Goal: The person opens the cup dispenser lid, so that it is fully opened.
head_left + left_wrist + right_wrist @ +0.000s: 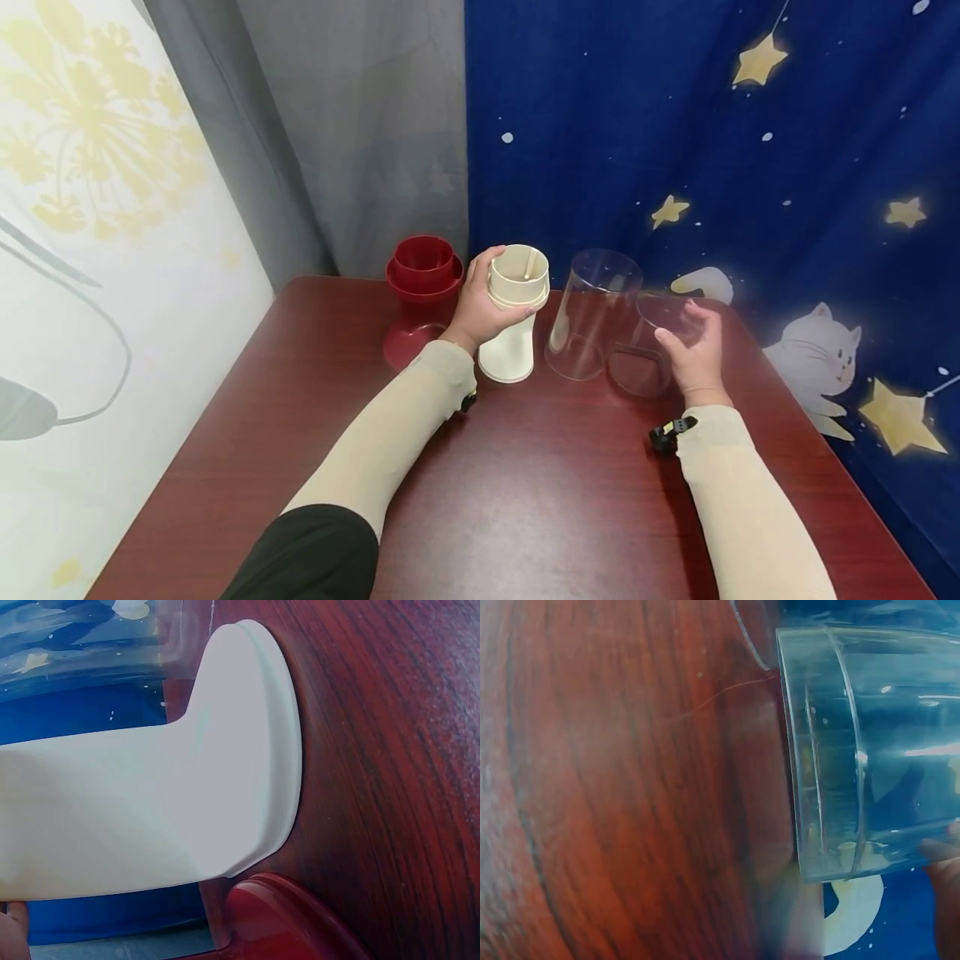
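Note:
My left hand (480, 308) grips a cream plastic stand (508, 354) just below its round, open-topped collar. The stand is upright, and its flared foot (251, 750) meets the table in the left wrist view. On the right, my right hand (697, 354) holds a clear cylindrical container (637, 375), thumb and fingers around its upper part. Its lower end (825, 765) shows in the right wrist view, close to the tabletop, with only some fingertips visible at the edge. Between the hands stands another clear cylinder (588, 325). A similar red stand (423, 279) is left of the cream one.
All of these stand in a row near the far edge of a dark red wooden table (480, 500). Behind them hang a grey curtain (375, 125) and a blue star-patterned curtain (600, 125). A white patterned surface (112, 292) borders the left side.

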The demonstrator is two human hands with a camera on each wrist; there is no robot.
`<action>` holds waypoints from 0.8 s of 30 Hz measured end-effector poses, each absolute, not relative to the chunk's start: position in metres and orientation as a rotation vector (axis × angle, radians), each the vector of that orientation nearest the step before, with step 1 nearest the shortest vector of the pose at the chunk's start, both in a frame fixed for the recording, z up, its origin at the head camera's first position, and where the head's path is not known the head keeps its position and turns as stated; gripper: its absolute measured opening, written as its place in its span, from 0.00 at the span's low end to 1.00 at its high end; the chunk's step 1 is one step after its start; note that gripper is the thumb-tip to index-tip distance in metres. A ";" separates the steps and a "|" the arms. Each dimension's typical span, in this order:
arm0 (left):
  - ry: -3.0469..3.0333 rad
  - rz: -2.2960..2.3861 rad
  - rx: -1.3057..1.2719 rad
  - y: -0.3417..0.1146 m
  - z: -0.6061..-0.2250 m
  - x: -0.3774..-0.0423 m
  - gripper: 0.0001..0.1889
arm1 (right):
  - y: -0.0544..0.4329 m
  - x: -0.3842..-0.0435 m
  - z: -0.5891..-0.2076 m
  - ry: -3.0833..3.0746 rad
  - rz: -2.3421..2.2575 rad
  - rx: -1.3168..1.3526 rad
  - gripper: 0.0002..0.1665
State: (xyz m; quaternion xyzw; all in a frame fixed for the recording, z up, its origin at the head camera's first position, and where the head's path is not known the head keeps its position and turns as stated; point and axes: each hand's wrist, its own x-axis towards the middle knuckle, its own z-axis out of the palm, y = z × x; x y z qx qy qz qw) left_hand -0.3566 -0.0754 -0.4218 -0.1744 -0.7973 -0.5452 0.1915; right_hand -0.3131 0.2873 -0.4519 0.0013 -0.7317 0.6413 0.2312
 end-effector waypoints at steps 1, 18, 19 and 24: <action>-2.239 -1.531 -0.491 -0.075 -0.422 -0.357 0.56 | 0.288 -0.314 -0.452 -2.008 1.772 0.008 0.42; -2.263 -1.563 -0.483 -0.076 -0.422 -0.355 0.57 | 0.306 -0.317 -0.457 -2.207 1.692 0.095 0.41; -2.262 -1.562 -0.480 -0.076 -0.422 -0.355 0.57 | 0.306 -0.317 -0.457 -2.213 1.694 0.097 0.41; -2.271 -1.556 -0.467 -0.077 -0.420 -0.354 0.57 | 0.305 -0.318 -0.456 -2.226 1.715 0.100 0.42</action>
